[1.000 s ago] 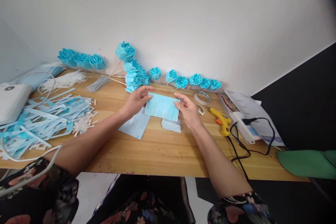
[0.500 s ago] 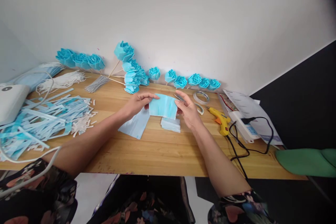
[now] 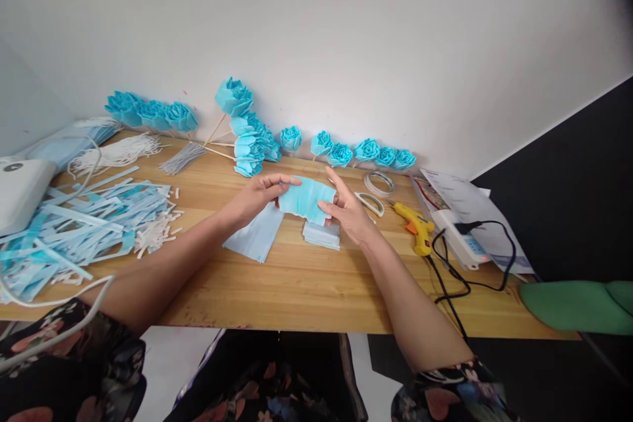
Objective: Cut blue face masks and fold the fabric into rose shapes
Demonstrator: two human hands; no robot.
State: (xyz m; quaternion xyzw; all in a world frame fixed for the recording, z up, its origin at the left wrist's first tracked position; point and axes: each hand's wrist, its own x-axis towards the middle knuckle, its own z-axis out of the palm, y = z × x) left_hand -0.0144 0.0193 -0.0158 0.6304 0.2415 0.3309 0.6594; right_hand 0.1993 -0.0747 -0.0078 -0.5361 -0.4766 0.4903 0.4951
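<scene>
A light blue piece of fabric, like mask material, is stretched between my hands above the table. My left hand pinches its left end between thumb and fingers. At the right end, my right hand grips it with the thumb in front and the index finger pointing up. Under and left of it lies a larger pale blue sheet. A small stack of pale blue pieces lies just below the held piece. Scissors lie behind my right hand, partly hidden by it.
Blue fabric flowers on sticks line the wall. Blue strips and a white device crowd the left. At right are a tape roll, a yellow glue gun, a power strip and black cables.
My right thumb has slid left over the fabric and the right index finger has straightened upward. The piece now looks more wrinkled and curved. More of the scissors shows.
</scene>
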